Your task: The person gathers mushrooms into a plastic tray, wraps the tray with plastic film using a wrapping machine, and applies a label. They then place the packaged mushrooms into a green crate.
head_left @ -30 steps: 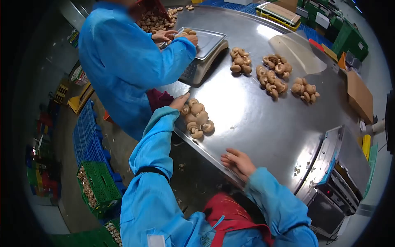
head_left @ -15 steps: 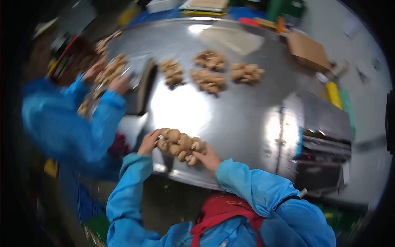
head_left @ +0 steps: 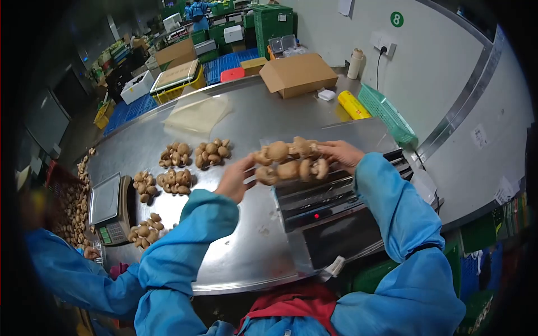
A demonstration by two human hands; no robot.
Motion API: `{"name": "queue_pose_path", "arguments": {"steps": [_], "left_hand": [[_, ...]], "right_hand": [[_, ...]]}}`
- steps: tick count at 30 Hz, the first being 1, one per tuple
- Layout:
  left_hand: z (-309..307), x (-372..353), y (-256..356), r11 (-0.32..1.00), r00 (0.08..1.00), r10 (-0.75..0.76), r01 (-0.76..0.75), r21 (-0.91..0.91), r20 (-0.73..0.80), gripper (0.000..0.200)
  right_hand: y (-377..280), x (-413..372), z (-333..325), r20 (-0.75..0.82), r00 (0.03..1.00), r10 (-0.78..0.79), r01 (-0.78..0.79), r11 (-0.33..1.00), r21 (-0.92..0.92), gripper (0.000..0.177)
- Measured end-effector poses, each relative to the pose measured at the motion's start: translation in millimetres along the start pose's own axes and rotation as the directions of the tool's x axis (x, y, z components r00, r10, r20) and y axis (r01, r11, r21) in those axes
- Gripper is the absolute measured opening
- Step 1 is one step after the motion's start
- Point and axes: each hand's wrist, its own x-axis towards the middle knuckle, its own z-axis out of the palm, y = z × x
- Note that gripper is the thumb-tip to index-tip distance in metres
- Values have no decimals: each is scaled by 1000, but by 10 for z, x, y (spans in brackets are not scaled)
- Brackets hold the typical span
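Between my two hands is a tight batch of brown mushrooms [head_left: 288,167], held over the front left part of a wrapping machine [head_left: 342,196] with a red light. My left hand [head_left: 238,176] grips the left end of the batch, fingers bent around its side. At the other end, my right hand [head_left: 343,155] has its fingers closed on the mushrooms. Whatever lies beneath the batch is hidden. Several similar mushroom clumps [head_left: 175,182] rest on the metal table [head_left: 255,235] to the left of my hands.
A scale [head_left: 112,210] stands at the left, beside loose mushrooms [head_left: 70,207] and a co-worker's hand [head_left: 91,253]. Toward the back are a clear plastic sheet [head_left: 199,115] and an open cardboard box [head_left: 300,75]. A yellow roll [head_left: 353,105] and green basket [head_left: 386,115] lie near the wall.
My view has swung right. Both hands have carried the mushrooms from the table's front edge to the wrapping machine. Another clump now lies beside the scale, and the co-worker's hands have left it.
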Motion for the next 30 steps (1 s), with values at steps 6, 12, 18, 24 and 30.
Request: {"name": "queue_pose_path", "arguments": {"steps": [6, 12, 18, 24, 30], "left_hand": [[1155, 380, -146, 994, 994, -105, 106, 11, -33, 45], [782, 98, -522, 553, 843, 530, -427, 716, 93, 40], [491, -336, -211, -553, 652, 212, -534, 639, 728, 42], [725, 90, -276, -550, 595, -129, -709, 442, 793, 24], [613, 56, -582, 363, 750, 345, -661, 656, 565, 6]], "right_hand": [[303, 303, -1212, -83, 989, 122, -126, 991, -47, 41], [399, -94, -1673, -65, 947, -315, 227, 795, -562, 30], [414, -796, -1891, 609, 726, -320, 576, -201, -792, 39], [713, -525, -1966, 716, 655, -242, 663, -272, -698, 22], [768, -711, -1722, -43, 990, -132, 138, 957, 255, 5]]}}
